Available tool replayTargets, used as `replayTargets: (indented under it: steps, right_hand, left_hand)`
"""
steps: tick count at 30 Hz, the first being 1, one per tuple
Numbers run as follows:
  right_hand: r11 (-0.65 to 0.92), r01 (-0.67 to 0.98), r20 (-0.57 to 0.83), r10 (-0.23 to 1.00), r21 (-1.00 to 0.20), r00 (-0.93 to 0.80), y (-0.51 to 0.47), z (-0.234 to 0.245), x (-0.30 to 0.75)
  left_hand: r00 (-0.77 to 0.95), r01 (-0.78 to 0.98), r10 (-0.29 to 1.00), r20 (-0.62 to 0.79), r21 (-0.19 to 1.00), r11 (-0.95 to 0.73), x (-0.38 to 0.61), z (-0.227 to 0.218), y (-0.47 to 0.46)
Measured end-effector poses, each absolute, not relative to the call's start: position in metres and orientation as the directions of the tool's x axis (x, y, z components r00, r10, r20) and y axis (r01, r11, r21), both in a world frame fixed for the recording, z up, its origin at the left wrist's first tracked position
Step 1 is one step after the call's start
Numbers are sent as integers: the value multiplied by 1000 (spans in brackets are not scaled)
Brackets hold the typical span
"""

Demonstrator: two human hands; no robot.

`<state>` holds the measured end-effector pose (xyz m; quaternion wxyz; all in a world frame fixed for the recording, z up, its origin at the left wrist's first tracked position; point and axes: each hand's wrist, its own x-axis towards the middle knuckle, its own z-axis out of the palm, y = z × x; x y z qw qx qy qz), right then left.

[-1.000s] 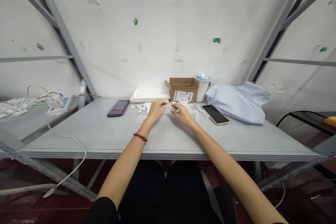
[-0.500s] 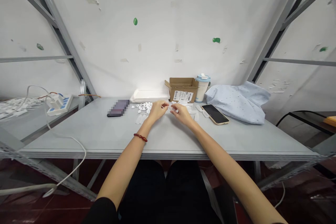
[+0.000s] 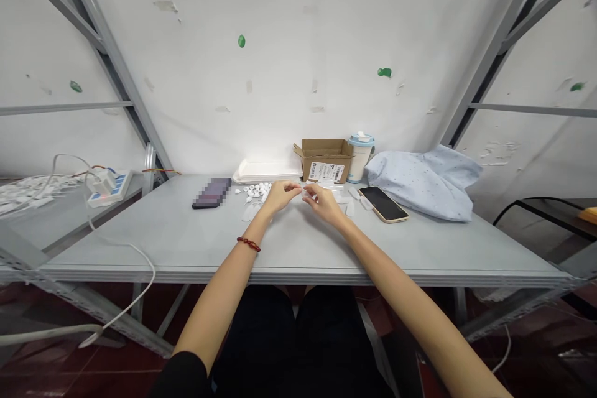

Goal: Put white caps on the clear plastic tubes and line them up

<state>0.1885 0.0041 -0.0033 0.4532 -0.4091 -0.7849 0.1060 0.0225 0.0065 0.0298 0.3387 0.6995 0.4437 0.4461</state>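
Note:
My left hand (image 3: 281,194) and my right hand (image 3: 323,201) almost meet over the middle of the table, fingertips pinched toward each other. A small clear plastic piece (image 3: 305,192) shows at the right fingertips; its exact shape is too small to tell. What the left fingertips hold, if anything, is hidden. Left of my left hand lie several small white caps (image 3: 258,189) in a loose pile, with clear plastic pieces (image 3: 250,212) in front of them. More clear, tube-like plastic pieces (image 3: 351,206) are scattered beside my right hand.
Behind the hands stand a white tray (image 3: 265,171), an open cardboard box (image 3: 326,161) and a lidded cup (image 3: 359,158). A phone (image 3: 384,204) and a light blue cloth (image 3: 424,183) lie right. A dark, pixelated object (image 3: 211,193) is on the left, beyond it a power strip (image 3: 112,189).
The fingertips of both hands have drawn slightly closer together, with my left fingers reaching a little to the right. The view has shifted slightly; the things on the table stay put.

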Motion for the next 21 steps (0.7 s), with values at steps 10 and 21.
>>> replayTargets:
  steps: [10, 21]
  right_hand:
    - [680, 519, 638, 711, -518, -294, -2, 0, 186]
    - [681, 512, 626, 715, -524, -310, -3, -5, 181]
  left_hand:
    - [251, 296, 947, 202, 915, -274, 20, 32, 3]
    - [200, 237, 976, 89, 962, -136, 21, 39, -6]
